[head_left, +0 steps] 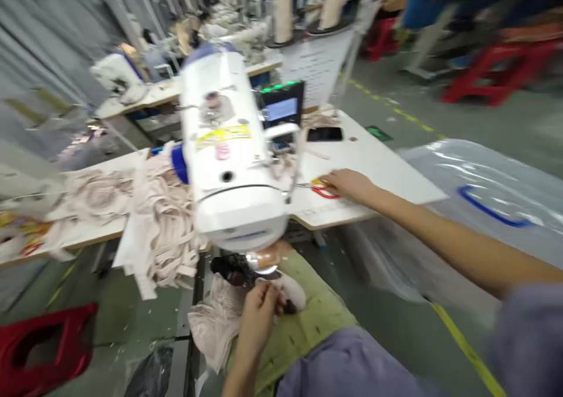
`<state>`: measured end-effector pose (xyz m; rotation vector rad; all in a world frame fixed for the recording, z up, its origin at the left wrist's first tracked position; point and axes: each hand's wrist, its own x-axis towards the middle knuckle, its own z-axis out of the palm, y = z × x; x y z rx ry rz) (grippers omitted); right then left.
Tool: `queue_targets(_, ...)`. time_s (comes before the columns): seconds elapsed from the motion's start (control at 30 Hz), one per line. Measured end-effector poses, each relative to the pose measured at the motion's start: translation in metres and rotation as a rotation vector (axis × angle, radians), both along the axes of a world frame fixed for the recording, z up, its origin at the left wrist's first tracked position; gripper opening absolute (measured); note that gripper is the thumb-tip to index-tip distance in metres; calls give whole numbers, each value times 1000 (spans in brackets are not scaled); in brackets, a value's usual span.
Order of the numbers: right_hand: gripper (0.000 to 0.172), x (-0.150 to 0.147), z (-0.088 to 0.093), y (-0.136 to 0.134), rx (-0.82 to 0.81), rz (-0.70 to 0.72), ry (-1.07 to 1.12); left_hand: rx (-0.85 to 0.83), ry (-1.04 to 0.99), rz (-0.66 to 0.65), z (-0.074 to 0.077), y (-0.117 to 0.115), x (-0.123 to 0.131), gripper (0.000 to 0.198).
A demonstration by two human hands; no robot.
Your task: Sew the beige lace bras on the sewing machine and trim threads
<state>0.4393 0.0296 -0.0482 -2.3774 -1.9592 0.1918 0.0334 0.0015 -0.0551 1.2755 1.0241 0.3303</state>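
Observation:
My left hand [263, 302], fingers closed, pinches the edge of a beige bra [215, 321] just below the sewing machine's needle end. One cup of the bra hangs to the left of my wrist, and a further part shows to the right of my fingers. The white sewing machine [233, 162] stands in front of me and hides part of the table. Out to the right, my right hand [347, 186] has its fingers on the red and yellow handles of a pair of scissors [324, 192], which lie on the white tabletop [373, 162].
Beige garments [167, 227] are heaped left of the machine and overhang the table edge. A dark phone [324, 134] lies near a lit control screen [281, 109]. A clear plastic bag [484, 192] stands at the right. Red stools [48, 350] stand on the floor.

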Motion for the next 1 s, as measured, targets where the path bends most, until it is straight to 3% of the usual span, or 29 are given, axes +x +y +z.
queue_targets(0.07, 47, -6, -14, -7, 28, 57, 14, -54, -34, 7, 2, 1, 0, 48)
queue_targets(0.2, 43, -4, -36, -12, 27, 102, 22, -70, -62, 42, 4, 1, -1, 46)
queue_targets(0.3, 28, -8, -35, -23, 34, 72, 107, -67, -90, 60, 6, -2, -4, 45)
queue_targets(0.37, 21, -20, -32, -44, 87, -31, 256, -67, -110, 86, 7, -2, -8, 46)
queue_targets(0.5, 27, -79, -20, -118, 144, -124, 619, -104, -145, 166, 4, 0, -14, 47)
queue_targets(0.6, 46, -139, -6, -167, 69, 57, 653, -152, -166, 192, -3, 0, -14, 40)
queue_targets(0.67, 43, -172, 0, -182, -22, 150, 593, -174, -178, 180, -8, 0, -12, 36)
queue_targets(0.77, 36, -198, -2, -182, -15, 187, 517, -153, -170, 152, -10, -2, -10, 33)
queue_targets(1.0, 36, -204, -10, -155, 95, 252, 432, -134, -131, 116, -3, -2, -6, 31)
